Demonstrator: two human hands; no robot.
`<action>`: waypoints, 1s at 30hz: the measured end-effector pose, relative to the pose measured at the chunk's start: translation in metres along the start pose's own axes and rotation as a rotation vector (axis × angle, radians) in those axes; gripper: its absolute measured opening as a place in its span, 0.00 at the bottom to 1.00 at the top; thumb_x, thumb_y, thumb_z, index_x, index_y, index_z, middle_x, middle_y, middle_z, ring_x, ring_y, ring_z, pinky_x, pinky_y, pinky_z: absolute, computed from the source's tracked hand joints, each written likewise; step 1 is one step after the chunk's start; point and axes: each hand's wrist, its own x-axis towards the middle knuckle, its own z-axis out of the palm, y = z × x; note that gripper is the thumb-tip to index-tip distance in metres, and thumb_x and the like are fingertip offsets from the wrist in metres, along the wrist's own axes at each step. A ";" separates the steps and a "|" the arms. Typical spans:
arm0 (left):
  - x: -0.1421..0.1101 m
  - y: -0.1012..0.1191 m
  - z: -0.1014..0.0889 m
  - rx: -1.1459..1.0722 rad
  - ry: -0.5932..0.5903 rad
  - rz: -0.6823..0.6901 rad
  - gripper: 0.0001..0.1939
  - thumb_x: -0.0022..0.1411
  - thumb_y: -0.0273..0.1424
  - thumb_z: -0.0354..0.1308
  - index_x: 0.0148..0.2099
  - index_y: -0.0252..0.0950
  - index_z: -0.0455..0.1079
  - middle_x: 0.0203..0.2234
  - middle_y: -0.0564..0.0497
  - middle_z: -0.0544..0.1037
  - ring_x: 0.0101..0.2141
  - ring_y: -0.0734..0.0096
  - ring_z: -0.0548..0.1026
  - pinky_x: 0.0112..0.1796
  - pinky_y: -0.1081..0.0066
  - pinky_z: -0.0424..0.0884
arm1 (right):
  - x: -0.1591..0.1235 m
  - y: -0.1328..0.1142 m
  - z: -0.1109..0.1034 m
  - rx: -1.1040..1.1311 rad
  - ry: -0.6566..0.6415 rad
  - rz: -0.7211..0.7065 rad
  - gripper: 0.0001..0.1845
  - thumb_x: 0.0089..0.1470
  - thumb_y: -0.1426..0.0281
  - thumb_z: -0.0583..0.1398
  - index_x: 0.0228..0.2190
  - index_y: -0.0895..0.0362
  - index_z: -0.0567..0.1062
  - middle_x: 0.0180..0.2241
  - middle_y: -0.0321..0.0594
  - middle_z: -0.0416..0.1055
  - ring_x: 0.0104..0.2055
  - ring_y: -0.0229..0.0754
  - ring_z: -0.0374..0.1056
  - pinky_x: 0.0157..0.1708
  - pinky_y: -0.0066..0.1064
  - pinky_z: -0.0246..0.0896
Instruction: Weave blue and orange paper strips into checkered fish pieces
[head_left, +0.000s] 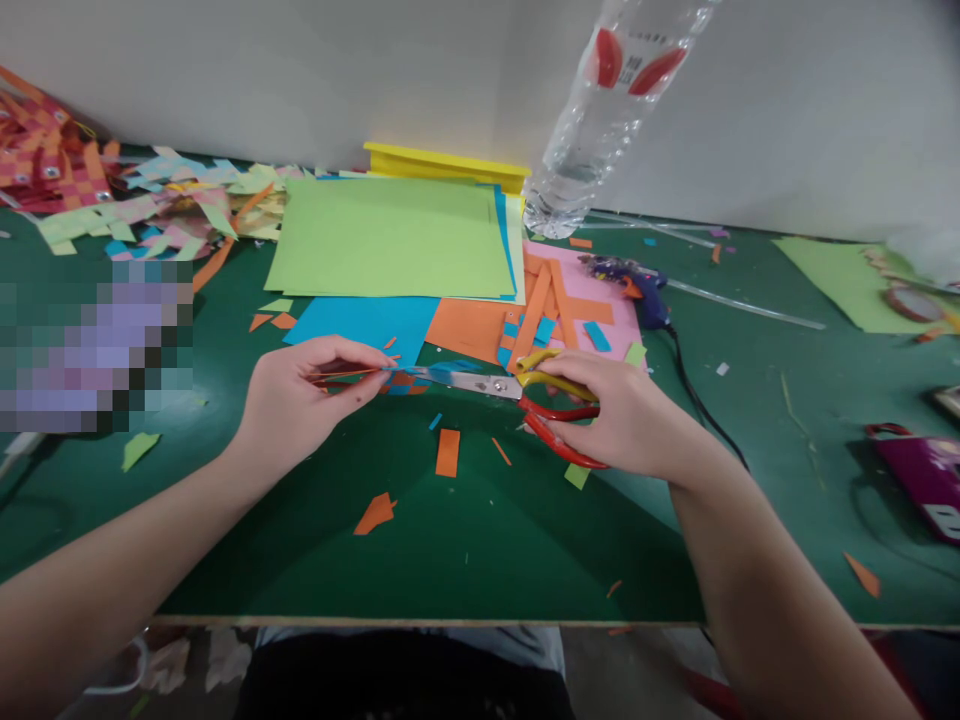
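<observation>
My left hand (304,400) is closed in a pinch on a small woven piece of orange and blue paper strips (375,376), held edge-on just above the green table (465,540). My right hand (611,410) grips scissors (525,395) with red and yellow handles. Their metal blades point left and meet the edge of the woven paper. Small orange scraps (448,452) lie on the table below the blades.
Sheets of light green (390,235), blue and orange paper lie behind the hands, with a pink sheet bearing strips and a glue gun (637,285) to the right. A clear plastic bottle (600,110) stands at the back. Woven paper pieces pile at the far left.
</observation>
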 end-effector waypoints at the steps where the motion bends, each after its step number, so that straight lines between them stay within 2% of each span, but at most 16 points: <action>1: 0.000 0.000 0.000 -0.008 -0.002 -0.006 0.02 0.53 0.32 0.63 0.33 0.43 0.75 0.32 0.53 0.83 0.34 0.65 0.81 0.41 0.66 0.78 | 0.000 0.000 0.000 0.003 -0.002 -0.001 0.14 0.50 0.68 0.62 0.41 0.55 0.74 0.45 0.42 0.76 0.44 0.45 0.73 0.44 0.37 0.69; 8: 0.000 0.000 0.001 -0.114 -0.030 -0.018 0.02 0.53 0.31 0.64 0.32 0.43 0.75 0.33 0.54 0.83 0.34 0.65 0.81 0.43 0.64 0.78 | 0.000 0.001 0.000 -0.020 -0.018 -0.001 0.15 0.50 0.67 0.61 0.41 0.55 0.75 0.43 0.42 0.77 0.40 0.43 0.73 0.38 0.34 0.69; 14: 0.002 0.000 0.002 -0.093 -0.016 -0.017 0.02 0.51 0.30 0.64 0.30 0.42 0.75 0.31 0.54 0.83 0.34 0.64 0.81 0.41 0.64 0.79 | 0.000 0.001 0.001 -0.037 -0.019 -0.011 0.15 0.50 0.68 0.60 0.42 0.55 0.75 0.42 0.41 0.77 0.37 0.42 0.73 0.34 0.32 0.69; 22: 0.002 -0.005 0.001 -0.104 -0.042 -0.044 0.03 0.51 0.32 0.65 0.33 0.44 0.77 0.31 0.55 0.83 0.32 0.66 0.81 0.40 0.66 0.78 | 0.000 0.001 -0.001 -0.028 -0.024 -0.015 0.16 0.50 0.67 0.60 0.42 0.54 0.76 0.42 0.41 0.78 0.37 0.42 0.74 0.33 0.32 0.69; 30: 0.004 -0.005 0.003 -0.120 -0.042 -0.099 0.04 0.49 0.32 0.66 0.31 0.42 0.76 0.28 0.54 0.83 0.31 0.65 0.81 0.38 0.66 0.79 | -0.001 0.002 -0.001 -0.011 -0.020 -0.003 0.16 0.50 0.67 0.60 0.42 0.54 0.76 0.43 0.40 0.78 0.39 0.44 0.74 0.37 0.34 0.70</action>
